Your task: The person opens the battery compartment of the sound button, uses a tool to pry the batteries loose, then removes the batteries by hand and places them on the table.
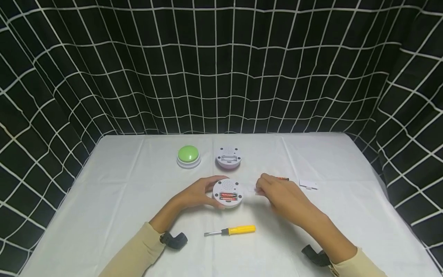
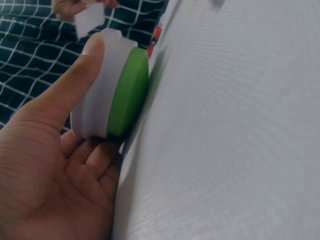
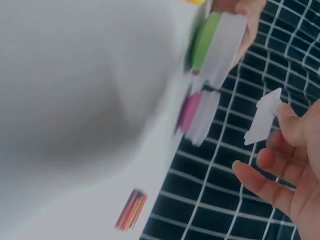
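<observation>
My left hand (image 1: 199, 193) grips a round push-button (image 1: 227, 185) by its side, turned upside down. Its white base faces up, and its green dome (image 2: 129, 95) points down at the table. Two red batteries (image 1: 228, 196) sit side by side in the uncovered compartment of the base. To the right of it, my right hand (image 1: 287, 200) pinches a small white battery cover (image 3: 264, 117) between thumb and fingers. A gap separates the cover from the push-button.
Behind lie a green-domed push-button (image 1: 188, 154), upright, and a pink one (image 1: 228, 158), upside down with its battery slot bare. A yellow-handled screwdriver (image 1: 238, 230) lies in front. Batteries (image 3: 132, 210) and another white cover (image 1: 308, 184) lie to the right.
</observation>
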`<control>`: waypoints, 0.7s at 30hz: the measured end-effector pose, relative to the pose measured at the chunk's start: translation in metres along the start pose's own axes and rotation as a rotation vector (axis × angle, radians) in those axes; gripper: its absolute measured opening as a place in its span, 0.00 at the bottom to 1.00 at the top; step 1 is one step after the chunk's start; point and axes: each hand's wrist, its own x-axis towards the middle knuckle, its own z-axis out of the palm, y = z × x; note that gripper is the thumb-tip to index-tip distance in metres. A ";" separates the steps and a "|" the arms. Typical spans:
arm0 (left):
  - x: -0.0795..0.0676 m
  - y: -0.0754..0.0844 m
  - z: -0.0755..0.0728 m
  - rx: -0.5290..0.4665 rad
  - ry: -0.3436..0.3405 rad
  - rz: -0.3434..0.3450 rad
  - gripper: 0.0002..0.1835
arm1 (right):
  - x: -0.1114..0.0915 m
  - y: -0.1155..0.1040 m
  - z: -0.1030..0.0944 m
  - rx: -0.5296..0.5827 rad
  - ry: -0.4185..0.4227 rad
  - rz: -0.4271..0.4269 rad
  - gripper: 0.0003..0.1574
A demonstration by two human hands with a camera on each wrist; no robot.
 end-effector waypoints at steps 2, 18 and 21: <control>0.000 0.000 0.000 0.003 0.004 -0.003 0.51 | -0.008 0.006 -0.001 -0.005 0.006 0.009 0.10; -0.001 0.002 -0.001 0.014 0.004 -0.004 0.51 | -0.060 0.051 -0.010 -0.012 0.049 0.126 0.15; -0.001 0.003 0.000 0.013 0.005 -0.012 0.51 | -0.068 0.061 -0.010 -0.023 0.075 0.130 0.16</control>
